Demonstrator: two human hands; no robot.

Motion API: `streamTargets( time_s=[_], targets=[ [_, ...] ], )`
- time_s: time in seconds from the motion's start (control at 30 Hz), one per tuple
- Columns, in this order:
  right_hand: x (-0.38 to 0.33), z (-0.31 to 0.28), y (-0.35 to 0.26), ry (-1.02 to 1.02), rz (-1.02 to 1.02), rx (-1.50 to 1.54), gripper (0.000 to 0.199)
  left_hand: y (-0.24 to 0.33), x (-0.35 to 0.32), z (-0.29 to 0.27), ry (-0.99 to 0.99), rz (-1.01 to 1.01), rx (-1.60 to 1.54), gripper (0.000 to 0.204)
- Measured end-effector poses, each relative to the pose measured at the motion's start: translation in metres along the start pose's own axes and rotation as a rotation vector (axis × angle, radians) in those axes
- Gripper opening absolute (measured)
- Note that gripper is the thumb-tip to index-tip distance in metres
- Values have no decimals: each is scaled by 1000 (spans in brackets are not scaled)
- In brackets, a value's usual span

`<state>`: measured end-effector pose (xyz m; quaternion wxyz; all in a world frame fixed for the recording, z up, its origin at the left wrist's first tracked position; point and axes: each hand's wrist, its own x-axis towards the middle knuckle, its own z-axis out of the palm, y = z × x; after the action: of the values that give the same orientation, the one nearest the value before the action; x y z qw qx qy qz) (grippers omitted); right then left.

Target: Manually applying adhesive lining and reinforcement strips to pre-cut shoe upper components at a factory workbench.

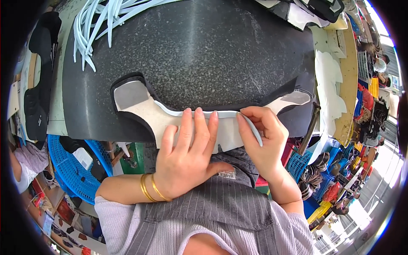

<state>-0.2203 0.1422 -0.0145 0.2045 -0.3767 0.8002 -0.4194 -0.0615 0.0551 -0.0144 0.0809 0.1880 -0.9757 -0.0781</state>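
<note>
A curved cut piece, cream on its face with a black edge and a grey patch at its left end, lies at the near edge of the black work surface. It looks like a shoe upper. Along its inner curve runs a narrow pale-blue strip. The outstretched fingers of my left hand rest on the strip and the piece, near the middle. Just to the right, my right hand pinches the strip between thumb and forefinger. The strip's loose end curves down beneath that hand.
A bundle of pale-blue strips lies at the far left of the black work surface. More black-and-white pieces are stacked at the far right. A blue basket stands below the left edge, and a dark-handled tool lies at the right edge.
</note>
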Motion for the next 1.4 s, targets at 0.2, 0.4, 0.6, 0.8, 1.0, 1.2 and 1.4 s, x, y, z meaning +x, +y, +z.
streamTargets(
  time_s=[0.2,0.4,0.6,0.8,1.0,1.2,1.4],
  targets=[
    [13,-6,-4,-26,-24,-150,13,14,24,15,95,120,-202,82],
    [11,-28,36,67,-21,99,15,19,30,8,15,155,-107,85],
    [27,-29,27,-26,106,60,14,35,41,11,-23,142,4,81],
    [27,-41,46,13,-34,109,13,34,52,15,-45,164,-197,66],
    [43,-50,36,-82,3,-9,12,39,58,8,-50,63,-339,86],
    [66,-58,21,-257,44,-206,12,35,57,20,-74,97,-186,88],
    [89,-74,25,-465,194,-135,12,38,57,23,-39,120,-101,84]
  ],
)
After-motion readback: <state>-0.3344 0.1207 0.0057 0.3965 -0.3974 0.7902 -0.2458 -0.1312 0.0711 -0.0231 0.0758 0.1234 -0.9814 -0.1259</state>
